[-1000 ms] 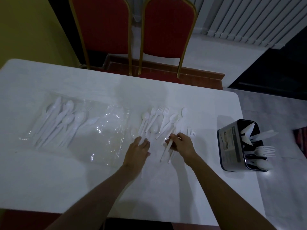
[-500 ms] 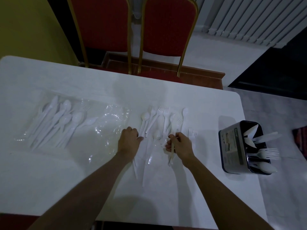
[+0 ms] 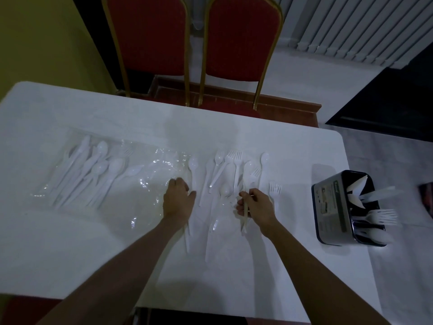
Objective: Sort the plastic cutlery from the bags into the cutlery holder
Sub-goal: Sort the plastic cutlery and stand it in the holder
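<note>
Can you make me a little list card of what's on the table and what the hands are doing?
Table: white
Bag: clear, on the left, cutlery inside
Loose cutlery: spoons and forks, middle
Holder: dark, right side, knives, forks and spoon inside
Left hand: fingers curled beside the bag; grip unclear
Right hand: grips a white handle
</note>
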Tool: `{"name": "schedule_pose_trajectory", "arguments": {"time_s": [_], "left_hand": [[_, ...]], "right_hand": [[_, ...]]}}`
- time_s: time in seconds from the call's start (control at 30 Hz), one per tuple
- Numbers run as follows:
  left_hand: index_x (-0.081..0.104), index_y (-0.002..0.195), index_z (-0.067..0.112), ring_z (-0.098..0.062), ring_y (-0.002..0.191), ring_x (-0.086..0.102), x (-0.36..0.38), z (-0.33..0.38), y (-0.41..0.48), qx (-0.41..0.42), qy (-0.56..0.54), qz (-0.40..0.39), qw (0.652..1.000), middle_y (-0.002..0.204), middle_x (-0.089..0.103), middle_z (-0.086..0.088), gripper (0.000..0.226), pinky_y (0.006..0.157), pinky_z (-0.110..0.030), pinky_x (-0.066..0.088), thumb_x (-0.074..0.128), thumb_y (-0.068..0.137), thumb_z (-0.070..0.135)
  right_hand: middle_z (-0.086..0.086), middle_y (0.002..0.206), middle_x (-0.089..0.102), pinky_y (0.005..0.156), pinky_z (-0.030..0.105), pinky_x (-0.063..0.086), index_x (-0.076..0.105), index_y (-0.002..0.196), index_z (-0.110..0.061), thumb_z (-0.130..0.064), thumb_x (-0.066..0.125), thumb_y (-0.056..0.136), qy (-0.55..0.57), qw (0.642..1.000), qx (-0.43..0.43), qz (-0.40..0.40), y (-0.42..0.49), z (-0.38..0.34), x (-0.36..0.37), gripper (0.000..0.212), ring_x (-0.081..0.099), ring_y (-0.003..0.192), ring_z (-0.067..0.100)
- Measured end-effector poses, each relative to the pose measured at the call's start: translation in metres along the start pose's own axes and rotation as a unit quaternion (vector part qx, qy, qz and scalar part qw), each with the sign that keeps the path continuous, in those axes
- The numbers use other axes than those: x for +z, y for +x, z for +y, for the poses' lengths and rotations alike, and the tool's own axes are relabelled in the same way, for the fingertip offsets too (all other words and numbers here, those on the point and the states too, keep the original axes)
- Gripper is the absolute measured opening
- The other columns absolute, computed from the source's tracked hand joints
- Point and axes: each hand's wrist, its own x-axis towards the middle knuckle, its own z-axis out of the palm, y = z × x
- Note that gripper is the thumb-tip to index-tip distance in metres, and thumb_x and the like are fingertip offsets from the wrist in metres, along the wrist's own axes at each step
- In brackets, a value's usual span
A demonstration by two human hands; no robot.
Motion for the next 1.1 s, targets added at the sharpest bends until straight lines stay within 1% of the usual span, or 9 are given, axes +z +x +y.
{"name": "schedule_pose_trajectory", "arguments": {"time_s": [0.1,0.27,0.33,0.43,0.53,0.6,0.7,0.8,1.1], "left_hand": [[0.059,0.096,0.006,-0.028,0.088,0.059,0.008,0.012,0.005,0.065,0.002,-0.009,0.998,0.099,0.057,-0.011,0.017,0.077,-0.034,0.044,0.063,0.086,0.019],[0.059,0.083,0.002,-0.031,0.090,0.059,0.019,0.020,0.011,0.040,0.060,-0.085,0.994,0.088,0.058,-0.013,0.017,0.075,-0.034,0.045,0.062,0.086,0.019],[0.048,0.056,0.009,-0.031,0.074,0.062,0.019,0.020,0.012,0.007,0.063,-0.087,0.994,0.060,0.048,-0.006,0.027,0.060,-0.030,0.041,0.059,0.081,0.011],[0.039,0.044,0.011,-0.021,0.043,0.040,0.009,0.023,0.002,-0.053,0.005,-0.067,0.996,0.042,0.032,-0.001,0.033,0.047,-0.025,0.030,0.057,0.071,0.009],[0.055,0.053,0.011,-0.019,0.052,0.049,0.000,0.018,-0.017,-0.089,-0.056,-0.072,0.992,0.051,0.048,-0.003,0.022,0.054,-0.024,0.036,0.062,0.073,0.015],[0.065,0.074,0.013,-0.013,0.065,0.054,-0.005,0.009,-0.038,-0.095,-0.085,-0.095,0.987,0.065,0.059,0.002,0.002,0.062,-0.019,0.041,0.065,0.075,0.014],[0.063,0.090,0.014,-0.006,0.060,0.058,-0.004,-0.005,-0.072,-0.089,-0.124,-0.137,0.979,0.068,0.062,0.008,0.018,0.048,-0.004,0.040,0.069,0.074,0.009],[0.066,0.092,0.011,-0.009,0.066,0.059,0.007,-0.012,-0.093,-0.064,-0.096,-0.155,0.981,0.068,0.062,0.005,0.020,0.051,-0.002,0.040,0.070,0.073,0.008],[0.063,0.076,0.009,-0.024,0.080,0.065,0.019,-0.007,-0.096,-0.055,0.010,-0.154,0.986,0.080,0.069,-0.008,0.013,0.069,-0.028,0.049,0.072,0.075,0.018]], "right_hand": [[0.011,0.076,0.067,0.069,0.031,0.061,0.061,0.087,-0.005,-0.017,0.056,0.097,-0.002,1.000,-0.005,0.002,0.001,0.001,-0.001,0.016,0.066,0.066,0.021],[0.014,0.077,0.068,0.066,0.033,0.061,0.061,0.093,0.002,-0.017,0.055,0.097,0.003,1.000,-0.004,0.012,0.000,0.002,-0.004,0.020,0.066,0.066,0.024],[0.015,0.078,0.068,0.066,0.032,0.061,0.061,0.094,0.003,-0.017,0.055,0.097,0.001,1.000,-0.005,0.011,0.000,0.002,-0.006,0.021,0.067,0.068,0.024],[0.015,0.079,0.069,0.073,0.039,0.061,0.062,0.095,0.002,-0.018,0.056,0.097,0.001,1.000,-0.002,0.013,0.001,0.004,-0.008,0.021,0.068,0.071,0.027],[0.015,0.081,0.070,0.073,0.041,0.061,0.062,0.094,0.001,-0.020,0.057,0.096,-0.007,1.000,-0.002,0.018,-0.001,0.005,-0.007,0.021,0.070,0.073,0.032],[0.012,0.083,0.071,0.064,0.032,0.061,0.062,0.094,0.000,-0.020,0.055,0.097,-0.031,0.999,-0.011,0.017,-0.005,0.004,-0.005,0.022,0.070,0.068,0.028],[0.008,0.085,0.072,0.054,0.020,0.055,0.060,0.091,-0.002,-0.020,0.053,0.098,-0.063,0.998,-0.029,-0.001,-0.013,0.004,0.005,0.021,0.066,0.061,0.018],[0.011,0.088,0.072,0.053,0.016,0.054,0.062,0.092,-0.006,-0.020,0.053,0.098,-0.063,0.997,-0.035,-0.021,-0.017,0.003,0.012,0.017,0.066,0.063,0.017],[0.010,0.091,0.072,0.051,0.014,0.049,0.060,0.094,-0.004,-0.020,0.053,0.098,-0.067,0.997,-0.030,-0.011,-0.025,0.010,-0.001,0.019,0.065,0.066,0.016]]}}
